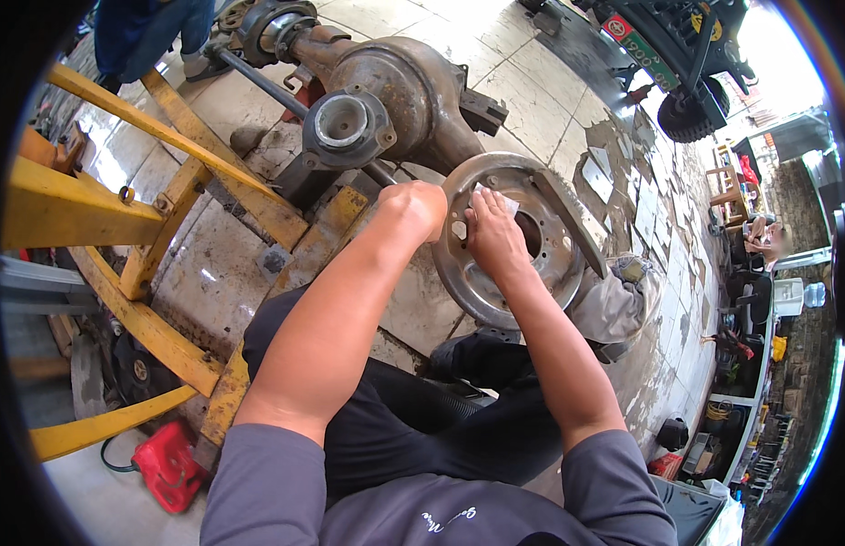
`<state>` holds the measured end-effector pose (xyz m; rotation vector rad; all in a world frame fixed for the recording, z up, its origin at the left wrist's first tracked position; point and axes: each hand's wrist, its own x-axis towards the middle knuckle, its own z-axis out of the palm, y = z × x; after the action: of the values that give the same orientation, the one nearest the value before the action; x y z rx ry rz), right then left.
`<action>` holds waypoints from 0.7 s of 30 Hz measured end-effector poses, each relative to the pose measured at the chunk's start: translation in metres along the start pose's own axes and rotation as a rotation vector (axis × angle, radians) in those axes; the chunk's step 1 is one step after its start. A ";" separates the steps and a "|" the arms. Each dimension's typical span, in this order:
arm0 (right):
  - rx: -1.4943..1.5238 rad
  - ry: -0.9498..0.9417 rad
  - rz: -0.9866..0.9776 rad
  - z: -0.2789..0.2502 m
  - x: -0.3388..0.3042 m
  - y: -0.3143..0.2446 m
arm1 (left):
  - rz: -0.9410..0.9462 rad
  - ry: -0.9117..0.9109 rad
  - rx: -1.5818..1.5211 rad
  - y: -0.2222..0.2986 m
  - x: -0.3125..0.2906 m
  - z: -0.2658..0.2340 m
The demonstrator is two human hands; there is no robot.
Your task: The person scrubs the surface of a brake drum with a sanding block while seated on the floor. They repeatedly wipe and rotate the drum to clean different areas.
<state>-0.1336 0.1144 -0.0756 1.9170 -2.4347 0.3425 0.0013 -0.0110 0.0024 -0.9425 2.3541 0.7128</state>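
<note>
A round, dull metal brake backing plate point(557, 275) with a central hole and several small holes stands tilted before my knees. My left hand point(413, 207) is closed on its upper left rim; its fingertips are hidden behind the edge. A small white folded piece, cloth or paper point(511, 206), lies under the fingers of my right hand point(495, 237), which press it against the plate's face. Along the plate's right side runs a curved metal strip point(568, 217). Just beyond my left hand is a rusty axle housing point(395, 86) with a round flanged hub point(342, 123).
A yellow steel frame point(168, 232) fills the left side. Near its foot sits a red jerrycan-like container point(171, 466). Someone in blue trousers point(150, 36) stands at the far left. Broken tiles point(645, 196) and a grey cloth bundle point(621, 300) lie to the right.
</note>
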 end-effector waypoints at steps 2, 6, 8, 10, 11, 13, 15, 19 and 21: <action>0.011 -0.005 -0.030 -0.001 -0.009 0.003 | 0.006 0.010 0.014 0.002 0.001 0.004; 0.023 -0.009 -0.036 0.000 -0.008 0.006 | 0.015 0.011 0.009 0.001 0.002 0.003; 0.012 -0.002 -0.004 0.002 -0.005 -0.001 | 0.013 -0.005 0.009 0.002 0.003 0.006; 0.032 -0.017 -0.030 0.001 -0.010 -0.004 | -0.005 0.005 0.010 -0.002 0.003 0.005; 0.049 -0.030 -0.043 0.001 -0.017 -0.005 | -0.014 0.014 0.014 -0.003 0.002 0.007; 0.066 -0.023 -0.050 -0.005 -0.021 0.002 | -0.001 0.021 0.012 0.003 0.001 0.004; 0.031 -0.011 -0.029 -0.002 -0.012 0.002 | 0.017 0.008 0.007 0.003 0.001 0.000; 0.085 -0.076 -0.014 -0.014 -0.001 0.005 | -0.013 0.007 0.009 0.004 0.007 0.005; 0.205 -0.306 0.157 -0.059 0.008 -0.002 | -0.030 -0.007 0.007 -0.002 0.004 0.005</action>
<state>-0.1409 0.1172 -0.0168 1.9899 -2.8599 0.3362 0.0011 -0.0107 -0.0044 -0.9690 2.3297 0.6952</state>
